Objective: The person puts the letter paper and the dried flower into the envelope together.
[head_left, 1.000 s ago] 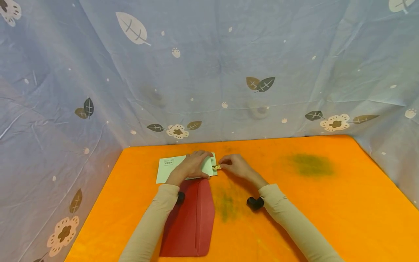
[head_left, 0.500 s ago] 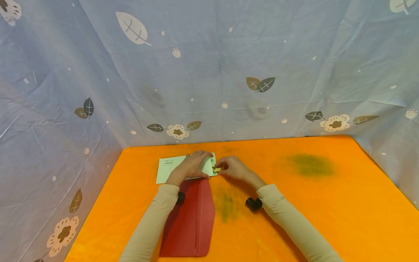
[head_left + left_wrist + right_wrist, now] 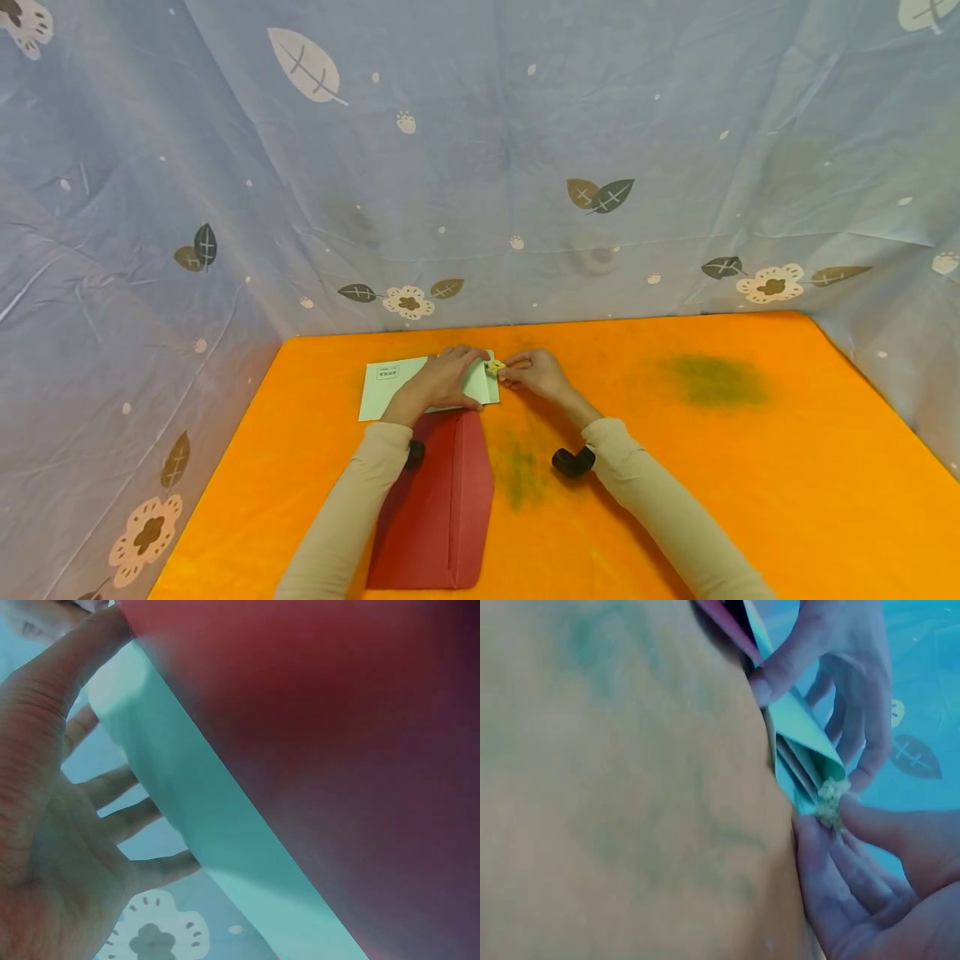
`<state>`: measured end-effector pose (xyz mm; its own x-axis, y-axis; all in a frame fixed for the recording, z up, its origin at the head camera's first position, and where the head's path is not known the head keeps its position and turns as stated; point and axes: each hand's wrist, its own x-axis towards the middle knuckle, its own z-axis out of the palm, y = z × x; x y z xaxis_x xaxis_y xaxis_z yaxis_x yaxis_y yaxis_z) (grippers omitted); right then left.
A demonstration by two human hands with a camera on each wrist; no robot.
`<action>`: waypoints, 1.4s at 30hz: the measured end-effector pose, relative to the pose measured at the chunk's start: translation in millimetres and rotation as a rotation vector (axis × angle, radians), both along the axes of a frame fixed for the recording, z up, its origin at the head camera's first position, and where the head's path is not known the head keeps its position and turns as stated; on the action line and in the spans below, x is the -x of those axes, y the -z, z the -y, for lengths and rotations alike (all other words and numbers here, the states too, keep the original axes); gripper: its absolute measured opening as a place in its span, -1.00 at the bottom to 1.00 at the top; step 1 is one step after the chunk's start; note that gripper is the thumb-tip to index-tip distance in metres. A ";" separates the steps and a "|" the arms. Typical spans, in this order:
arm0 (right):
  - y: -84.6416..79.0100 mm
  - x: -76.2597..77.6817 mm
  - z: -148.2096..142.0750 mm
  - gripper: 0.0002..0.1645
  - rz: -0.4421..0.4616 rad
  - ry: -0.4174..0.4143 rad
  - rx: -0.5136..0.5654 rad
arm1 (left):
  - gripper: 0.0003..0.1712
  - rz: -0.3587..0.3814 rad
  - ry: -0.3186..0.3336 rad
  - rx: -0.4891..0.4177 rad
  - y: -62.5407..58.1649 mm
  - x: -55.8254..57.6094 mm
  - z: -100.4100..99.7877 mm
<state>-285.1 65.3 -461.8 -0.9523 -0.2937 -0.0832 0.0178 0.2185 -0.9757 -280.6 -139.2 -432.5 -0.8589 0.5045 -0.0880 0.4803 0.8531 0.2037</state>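
A pale green envelope [image 3: 381, 392] with a small printed box lies near the table's back edge. My left hand [image 3: 442, 379] spans it and holds it between thumb and fingers at its long edges. In the right wrist view the envelope's mouth [image 3: 799, 765] gapes, with layers inside. Thumb and fingers of my right hand [image 3: 542, 375] pinch a small yellow, knobbly thing [image 3: 831, 796] at that mouth, by its far corner. Its exact kind is unclear. A large red envelope [image 3: 423, 517] with its flap out to the right lies below my left wrist.
An orange cloth [image 3: 637, 517] with greenish patches covers the table. Behind and at the sides hangs a grey-blue curtain [image 3: 465, 167] printed with leaves and flowers. Black wrist cameras [image 3: 573, 462] sit below the wrists.
My right hand has shifted slightly away from me, taking the yellow thing from the middle of the envelope's mouth to its far corner. The left hand and both envelopes stay in place.
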 end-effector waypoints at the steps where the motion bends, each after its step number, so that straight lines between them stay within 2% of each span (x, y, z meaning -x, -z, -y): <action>1: -0.9 -0.4 1.9 -0.67 0.008 0.024 0.008 | -0.04 0.002 0.000 0.001 0.0 0.0 0.0; 7: -6.4 -1.7 12.5 -0.73 -0.010 0.132 -0.034 | -0.04 0.007 0.000 -0.006 2.1 0.1 -0.9; 17: -7.2 0.4 18.5 -0.74 -0.004 0.176 -0.128 | -0.04 0.012 0.008 -0.006 1.6 -0.6 -3.2; 21: -7.5 4.7 22.9 -0.74 0.011 0.158 -0.175 | -0.05 0.012 0.006 0.002 1.4 -0.2 -1.4; 25: -6.3 8.6 29.4 -0.75 -0.025 0.159 -0.193 | -0.04 0.003 0.002 -0.001 3.2 -0.2 -0.2; 28: -5.2 7.8 34.1 -0.78 -0.026 0.196 -0.120 | -0.02 0.001 0.002 -0.003 3.8 -0.7 -0.7; 31: -5.3 5.8 38.2 -0.73 0.024 0.225 0.012 | -0.01 0.005 -0.001 0.000 2.7 -1.6 -1.3; 34: -5.7 4.9 40.1 -0.65 0.092 0.211 0.129 | -0.02 0.012 0.004 0.001 1.1 -2.3 -0.6; 38: -8.0 4.5 41.1 -0.55 0.181 0.175 0.184 | -0.04 -0.004 0.024 -0.007 0.6 -2.1 1.8; 42: -10.1 3.0 40.8 -0.45 0.224 0.178 0.210 | -0.06 -0.010 0.033 -0.016 1.5 -0.9 3.2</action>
<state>-288.1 24.5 -451.7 -0.9551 -0.1576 -0.2508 0.2559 -0.0123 -0.9666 -279.7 -142.4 -434.0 -0.8426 0.5338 -0.0713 0.5101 0.8336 0.2122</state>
